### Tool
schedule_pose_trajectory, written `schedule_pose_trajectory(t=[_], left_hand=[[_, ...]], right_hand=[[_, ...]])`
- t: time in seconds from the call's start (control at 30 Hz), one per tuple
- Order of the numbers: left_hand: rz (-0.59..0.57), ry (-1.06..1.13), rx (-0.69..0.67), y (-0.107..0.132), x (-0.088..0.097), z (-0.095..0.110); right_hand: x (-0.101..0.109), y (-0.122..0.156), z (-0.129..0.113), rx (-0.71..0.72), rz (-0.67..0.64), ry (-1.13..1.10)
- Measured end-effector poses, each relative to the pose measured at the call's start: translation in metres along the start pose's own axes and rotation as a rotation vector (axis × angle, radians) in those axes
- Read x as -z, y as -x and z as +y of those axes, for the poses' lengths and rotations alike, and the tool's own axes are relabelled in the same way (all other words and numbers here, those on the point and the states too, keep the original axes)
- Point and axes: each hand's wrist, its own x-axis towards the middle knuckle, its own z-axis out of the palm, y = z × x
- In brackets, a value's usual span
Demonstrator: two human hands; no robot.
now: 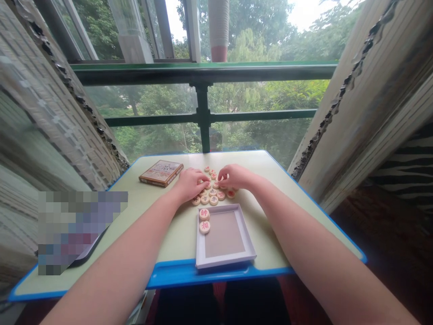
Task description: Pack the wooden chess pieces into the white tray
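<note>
Several round wooden chess pieces (213, 197) with red and dark characters lie in a cluster at the middle of the pale green table (152, 216). My left hand (189, 183) rests curled on the cluster's left side, fingertips on the pieces. My right hand (233, 176) hovers curled over the cluster's right side, fingertips pinched down among the pieces; what they hold is hidden. A shallow white box tray (225, 262) sits nearer to me, with two pieces (204, 220) stacked along its left inside edge.
A brown box lid (161, 172) lies at the far left of the table. A dark flat object (84, 259) sits near the left front corner. The blue table edge (203, 275) runs along the front. A green railing (203, 113) and window stand behind.
</note>
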Motion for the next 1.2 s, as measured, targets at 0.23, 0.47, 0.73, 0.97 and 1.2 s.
schedule_pose_trajectory(t=[0.23,0.47,0.73,0.97,1.2], left_hand=[[-0.043,0.046,-0.045,0.002,0.002,0.008],[-0.046,0.044,-0.037,0.002,-0.001,0.007],[0.029,0.096,-0.04,0.004,-0.003,0.002],[0.075,0.104,-0.021,0.003,-0.006,0.0],[0.103,0.164,-0.033,0.001,-0.005,0.0]], right_hand=[[0.002,0.001,0.002,0.006,-0.038,-0.035],[-0.004,0.001,-0.005,0.042,-0.024,0.044],[-0.008,0.001,-0.007,0.089,-0.009,0.086],[-0.011,-0.003,-0.003,0.108,0.087,0.046],[-0.007,-0.002,-0.004,0.119,0.151,-0.18]])
